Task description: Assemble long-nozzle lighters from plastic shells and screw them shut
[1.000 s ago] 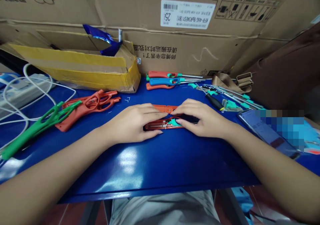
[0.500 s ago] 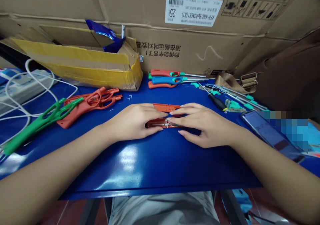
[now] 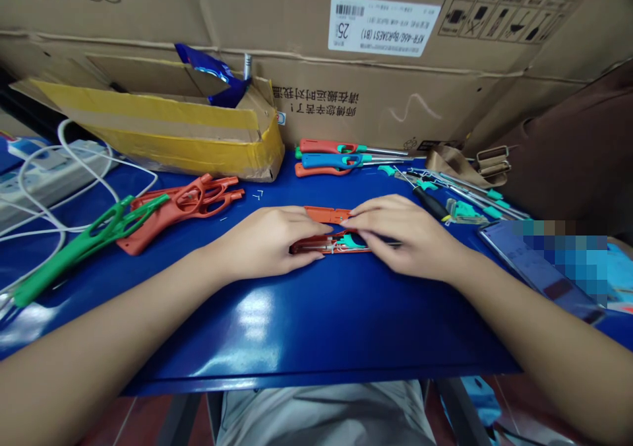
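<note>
Right hand point(image 3: 410, 235) is no longer covering the teal trigger point(image 3: 352, 240) like it was half a second ago, and its thumb is now sitting up over the right end of the red shell point(image 3: 316, 244) instead of sticking out on the near side. Those fingers are bunching fairly narrow, but I can't tell if they're pinching anything. Left hand point(image 3: 267, 241) is holding the shell's other end, thumb on the near edge, fingers over the far one. It's lying on the blue table point(image 3: 297, 340) between both hands, innards showing. Another red half point(image 3: 321, 214) is lying just behind it.
</note>
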